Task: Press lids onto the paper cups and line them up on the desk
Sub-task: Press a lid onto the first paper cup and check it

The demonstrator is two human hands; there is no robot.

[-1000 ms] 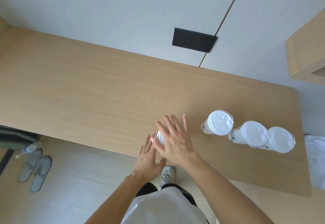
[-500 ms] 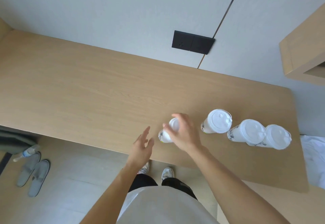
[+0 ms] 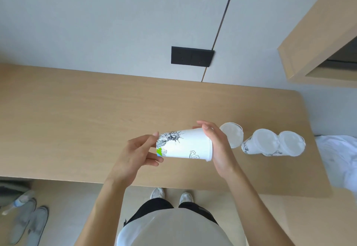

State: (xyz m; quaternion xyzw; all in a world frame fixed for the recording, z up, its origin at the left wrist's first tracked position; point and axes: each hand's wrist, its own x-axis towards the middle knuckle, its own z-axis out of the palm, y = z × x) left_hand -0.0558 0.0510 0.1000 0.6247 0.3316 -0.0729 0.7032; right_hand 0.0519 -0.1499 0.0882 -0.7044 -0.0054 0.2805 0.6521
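Both grips are clamped on one printed paper cup (image 3: 185,145), held sideways above the tabletop (image 3: 77,120): my left hand (image 3: 135,155) pinches its narrow base, my right hand (image 3: 218,145) curls over its wide end. Right of them three more stand in a row: first lidded cup (image 3: 232,135), second lidded cup (image 3: 264,142), third lidded cup (image 3: 291,143), the last two touching.

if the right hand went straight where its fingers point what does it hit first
Nothing on the desk, it seems: the right hand points across bare wood toward the wall, though depth is unclear.
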